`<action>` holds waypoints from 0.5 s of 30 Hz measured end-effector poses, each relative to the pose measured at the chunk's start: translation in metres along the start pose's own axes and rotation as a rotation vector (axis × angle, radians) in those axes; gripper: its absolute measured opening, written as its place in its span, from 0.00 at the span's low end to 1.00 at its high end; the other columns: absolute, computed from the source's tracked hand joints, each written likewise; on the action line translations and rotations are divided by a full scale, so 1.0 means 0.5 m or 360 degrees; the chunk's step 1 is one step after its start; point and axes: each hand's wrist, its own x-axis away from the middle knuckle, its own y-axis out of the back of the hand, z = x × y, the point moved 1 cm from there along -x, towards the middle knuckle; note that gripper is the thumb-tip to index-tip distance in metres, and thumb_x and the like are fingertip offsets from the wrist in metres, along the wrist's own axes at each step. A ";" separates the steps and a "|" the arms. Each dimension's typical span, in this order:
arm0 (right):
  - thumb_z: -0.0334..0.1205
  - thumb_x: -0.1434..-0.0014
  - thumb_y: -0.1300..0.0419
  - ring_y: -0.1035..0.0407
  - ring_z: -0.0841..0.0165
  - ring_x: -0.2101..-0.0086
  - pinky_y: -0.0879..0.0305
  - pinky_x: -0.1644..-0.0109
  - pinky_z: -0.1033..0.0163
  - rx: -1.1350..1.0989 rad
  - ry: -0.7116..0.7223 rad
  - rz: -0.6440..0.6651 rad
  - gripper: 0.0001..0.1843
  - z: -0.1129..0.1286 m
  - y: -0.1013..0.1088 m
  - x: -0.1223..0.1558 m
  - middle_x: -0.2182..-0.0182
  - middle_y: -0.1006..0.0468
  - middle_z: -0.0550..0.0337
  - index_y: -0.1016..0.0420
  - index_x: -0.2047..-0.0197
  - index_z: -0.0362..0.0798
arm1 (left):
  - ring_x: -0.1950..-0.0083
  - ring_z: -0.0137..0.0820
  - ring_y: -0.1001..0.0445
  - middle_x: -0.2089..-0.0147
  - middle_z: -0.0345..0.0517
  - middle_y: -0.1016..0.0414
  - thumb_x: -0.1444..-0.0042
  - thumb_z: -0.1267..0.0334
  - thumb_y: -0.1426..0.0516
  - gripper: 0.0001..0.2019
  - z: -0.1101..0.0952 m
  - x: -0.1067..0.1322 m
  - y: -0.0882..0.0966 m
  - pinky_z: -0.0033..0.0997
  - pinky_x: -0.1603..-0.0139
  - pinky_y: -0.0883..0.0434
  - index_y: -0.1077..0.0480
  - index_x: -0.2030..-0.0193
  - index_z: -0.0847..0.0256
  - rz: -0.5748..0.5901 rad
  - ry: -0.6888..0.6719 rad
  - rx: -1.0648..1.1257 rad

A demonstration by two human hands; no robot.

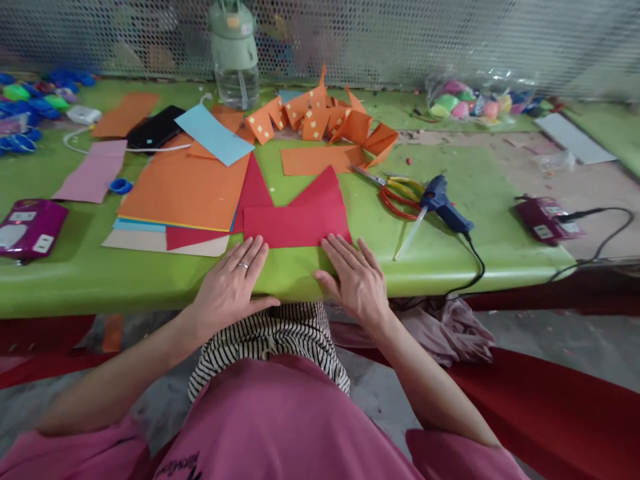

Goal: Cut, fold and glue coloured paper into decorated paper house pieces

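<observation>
A folded red paper sheet [295, 217] lies near the front edge of the green table [450, 260], with two pointed flaps sticking up behind it. My left hand [233, 287] rests flat at the paper's near left corner, fingers stretched out, a ring on one finger. My right hand [355, 277] lies flat at the near right corner, fingertips on the paper's lower edge. Neither hand holds anything.
A stack of orange sheets [187, 190] and a light blue sheet [213, 133] lie left of the red paper. Folded orange strips [320, 117], red-handled scissors [395, 190], a blue glue gun [443, 203] with cable, a green bottle [235, 53] and purple boxes [27, 227] stand around.
</observation>
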 end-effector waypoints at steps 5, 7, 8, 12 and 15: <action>0.52 0.30 0.45 0.28 0.56 0.41 0.44 0.28 0.46 0.0157 -0.0012 -0.0180 0.28 -0.032 0.002 0.024 0.40 0.23 0.46 0.31 0.35 0.41 | 0.29 0.53 0.35 0.29 0.70 0.36 0.38 0.31 0.52 0.51 0.018 0.024 -0.005 0.52 0.30 0.36 0.55 0.24 0.76 -0.0137 -0.0051 -0.0018; 0.52 0.32 0.41 0.25 0.57 0.44 0.44 0.28 0.46 0.0185 0.0052 -0.0271 0.27 -0.030 0.001 0.035 0.44 0.20 0.45 0.29 0.38 0.41 | 0.31 0.52 0.32 0.31 0.69 0.34 0.37 0.35 0.49 0.49 0.022 0.035 -0.005 0.52 0.31 0.35 0.55 0.24 0.74 -0.0194 -0.0104 -0.0009; 0.51 0.34 0.39 0.24 0.58 0.47 0.44 0.28 0.46 0.0186 0.0089 -0.0324 0.25 -0.029 0.002 0.041 0.47 0.18 0.47 0.27 0.41 0.43 | 0.33 0.50 0.30 0.33 0.66 0.31 0.36 0.38 0.47 0.46 0.023 0.044 -0.003 0.51 0.31 0.33 0.54 0.24 0.72 -0.0241 -0.0141 -0.0009; 0.38 0.36 0.36 0.22 0.67 0.61 0.43 0.30 0.49 0.0165 0.0255 -0.0464 0.13 -0.023 0.016 0.068 0.64 0.15 0.64 0.24 0.48 0.55 | 0.45 0.37 0.22 0.49 0.49 0.18 0.36 0.64 0.40 0.29 0.030 0.082 0.020 0.42 0.32 0.31 0.40 0.29 0.60 -0.0389 -0.0283 -0.0053; 0.31 0.36 0.38 0.24 0.69 0.62 0.43 0.31 0.49 0.0163 0.0338 -0.0468 0.18 -0.015 0.033 0.064 0.66 0.17 0.69 0.24 0.47 0.62 | 0.52 0.34 0.21 0.57 0.43 0.18 0.38 0.74 0.41 0.20 0.040 0.082 0.048 0.43 0.34 0.29 0.28 0.41 0.54 -0.0434 -0.0285 -0.0025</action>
